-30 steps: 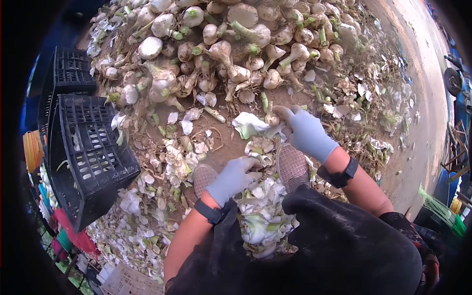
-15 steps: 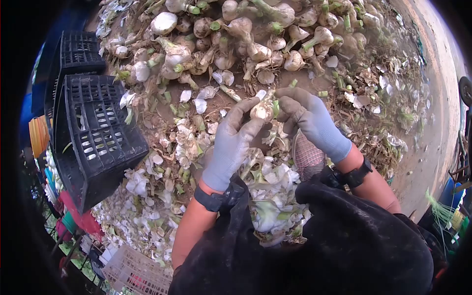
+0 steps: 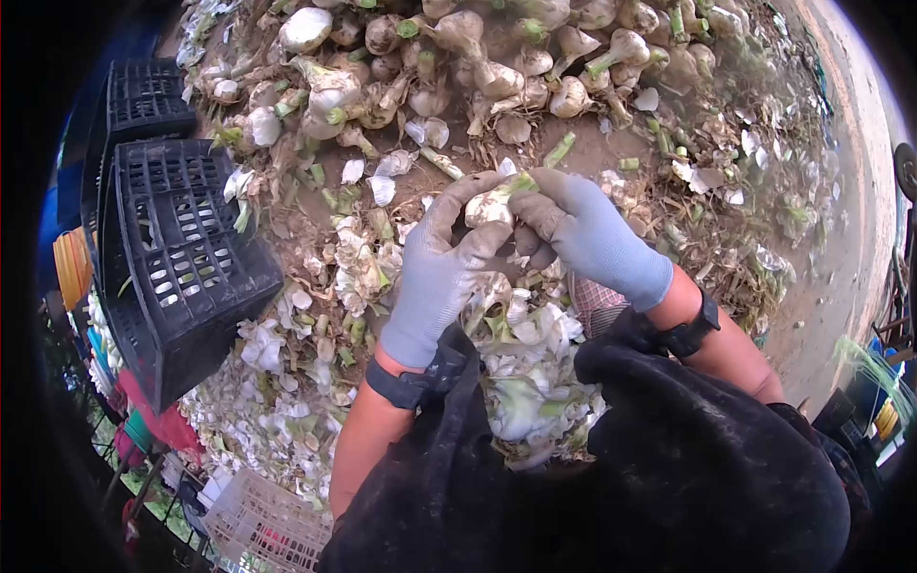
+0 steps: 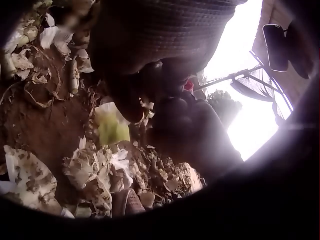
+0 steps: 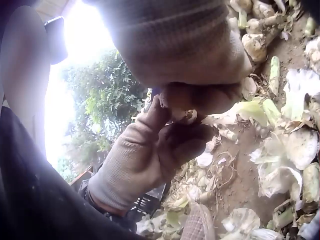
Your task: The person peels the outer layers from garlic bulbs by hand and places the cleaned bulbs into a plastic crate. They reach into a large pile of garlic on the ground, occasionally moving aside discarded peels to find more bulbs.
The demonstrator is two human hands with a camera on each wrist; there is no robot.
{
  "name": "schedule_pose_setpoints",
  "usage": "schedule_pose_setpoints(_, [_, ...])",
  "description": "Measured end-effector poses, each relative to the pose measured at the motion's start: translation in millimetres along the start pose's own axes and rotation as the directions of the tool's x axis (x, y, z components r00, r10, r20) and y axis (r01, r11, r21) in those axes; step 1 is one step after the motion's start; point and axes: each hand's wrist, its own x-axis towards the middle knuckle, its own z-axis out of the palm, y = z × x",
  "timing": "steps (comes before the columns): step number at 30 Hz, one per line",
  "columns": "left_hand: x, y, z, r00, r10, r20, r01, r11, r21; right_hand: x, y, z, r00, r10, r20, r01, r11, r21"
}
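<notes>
In the head view, my gloved left hand [image 3: 430,267] holds a dirty white garlic bulb [image 3: 489,208] between thumb and fingers. My gloved right hand [image 3: 607,239] meets it from the other side, thumb and fingers pinching the bulb near its short green stem [image 3: 521,183]. Both hands are close together above the ground. The right wrist view shows the left glove [image 5: 132,157] below the right glove [image 5: 185,55], their fingertips meeting; the bulb is mostly hidden there. Dark glove fingers [image 4: 185,125] fill much of the left wrist view.
A large pile of garlic bulbs [image 3: 458,72] lies ahead. Peeled skins [image 3: 535,382] are heaped between the legs, by a checked shoe [image 3: 599,294]. Black crates [image 3: 196,325] stand at the left, with a pale crate [image 3: 267,520] behind. Cut stems [image 3: 442,164] litter the soil.
My right hand has brought the garlic bulb up from near the shoe. My left hand has risen to meet it, and both hands now hold it, the bulb tilted differently.
</notes>
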Motion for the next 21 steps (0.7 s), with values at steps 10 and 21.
schedule_pose_setpoints(10, [10, -31, -17, 0.822, 0.556, 0.125, -0.488, 0.573, 0.658, 12, 10, 5, 0.968, -0.25, -0.033, 0.23, 0.928, -0.292])
schedule_pose_setpoints(21, [6, -36, -41, 0.985, -0.002, 0.173, 0.057, 0.949, -0.311, 9, 14, 11, 0.907, -0.395, 0.148, 0.378, 0.604, -0.702])
